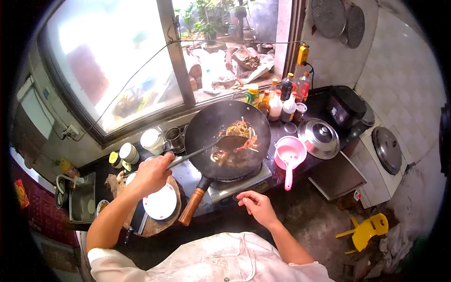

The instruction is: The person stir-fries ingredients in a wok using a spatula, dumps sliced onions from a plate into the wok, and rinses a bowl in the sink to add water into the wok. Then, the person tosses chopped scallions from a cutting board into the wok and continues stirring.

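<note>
Head view: central food (240, 128) is judged part-cooked, a spatula (231, 143) gripped by the left hand (155, 175), the right hand (258, 207) half-open.

Counts, clock positions from wok centre: black round metal wok (202, 141), 1; dark long-handled spatula (232, 143), 1; pink plastic dipper (284, 162), 1, between 3 and 4; round lids with knobs (315, 146), 2, at 3; yellow plastic chair (364, 231), 1, at 4; metal sink (81, 212), 1, at 8.

Round black metal wok (202, 136) on silver metal stove (244, 184), round white plate (160, 202) near left, round pink plastic dipper (289, 151) right.
</note>
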A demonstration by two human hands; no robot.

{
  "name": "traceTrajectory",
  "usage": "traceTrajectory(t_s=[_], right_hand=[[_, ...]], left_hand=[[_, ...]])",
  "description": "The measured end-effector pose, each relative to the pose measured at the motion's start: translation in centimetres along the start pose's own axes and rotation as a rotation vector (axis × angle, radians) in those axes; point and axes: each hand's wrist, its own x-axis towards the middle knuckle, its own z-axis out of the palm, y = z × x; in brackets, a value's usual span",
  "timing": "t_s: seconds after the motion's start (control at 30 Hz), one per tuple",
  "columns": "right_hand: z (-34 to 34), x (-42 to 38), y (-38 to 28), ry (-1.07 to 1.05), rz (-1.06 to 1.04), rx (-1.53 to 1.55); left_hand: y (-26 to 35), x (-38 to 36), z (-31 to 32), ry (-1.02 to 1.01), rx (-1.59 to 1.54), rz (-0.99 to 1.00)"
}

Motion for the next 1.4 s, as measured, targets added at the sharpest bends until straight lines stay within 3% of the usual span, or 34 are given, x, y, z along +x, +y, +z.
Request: traceTrajectory(t_s=[0.1, 0.17, 0.3, 0.43, 0.57, 0.63, 0.8, 0.9, 1.0, 1.1, 1.13, 1.27, 1.37, 1.4], right_hand=[[-0.5, 0.1, 0.9, 0.002, -0.012, 0.0], [-0.2, 0.1, 0.7, -0.016, -0.006, 0.011], [-0.8, -0.6, 0.0, -0.016, 0.006, -0.024], [-2.4, -1.2, 0.2, 0.042, 0.089, -0.013], [-1.7, -1.8, -0.3, 0.024, 0.036, 0.024], [-1.7, -2.1, -0.5, 0.017, 0.025, 0.009], [-3.0, -2.2, 0.4, 0.006, 0.078, -0.018], [-2.6, -2.0, 0.4, -0.011, 0.019, 0.028], [-2.7, -1.8, 0.2, -0.046, -0.012, 0.002], [-3.2, -1.7, 0.4, -0.069, -0.015, -0.008], [-3.4, -1.7, 0.4, -0.074, 0.001, -0.002], [-4.0, -1.6, 0.0, -0.098, 0.019, -0.007], [-4.1, -2.0, -0.4, -0.125, -0.002, -0.043], [-4.2, -2.0, -0.6, -0.132, -0.015, -0.062]], left_hand=[[2.4, -0.9, -1.1, -0.126, 0.102, -0.002], [3.1, 0.0, 2.0, -0.111, 0.171, -0.065], [2.4, 1.5, 4.4, 0.017, 0.201, -0.122], [2.7, 3.4, 2.1, 0.146, 0.235, -0.188], [2.6, 9.4, 5.2, 0.323, 0.263, -0.1], [4.0, 10.2, 6.6, 0.194, 0.269, -0.07], [4.7, 5.3, 2.9, 0.043, 0.384, 0.153], [3.2, 2.5, 0.2, 0.105, 0.591, 0.281], [3.8, 0.0, -3.0, 0.062, 0.616, 0.181], [5.5, -1.8, -7.5, -0.106, 0.673, -0.045], [5.5, -2.3, -8.2, -0.089, 0.664, -0.027], [6.0, -0.8, -4.5, -0.252, 0.597, -0.139], [5.4, 1.3, 2.5, -0.022, 0.572, -0.113], [5.3, 1.2, 2.3, -0.051, 0.556, -0.146]])
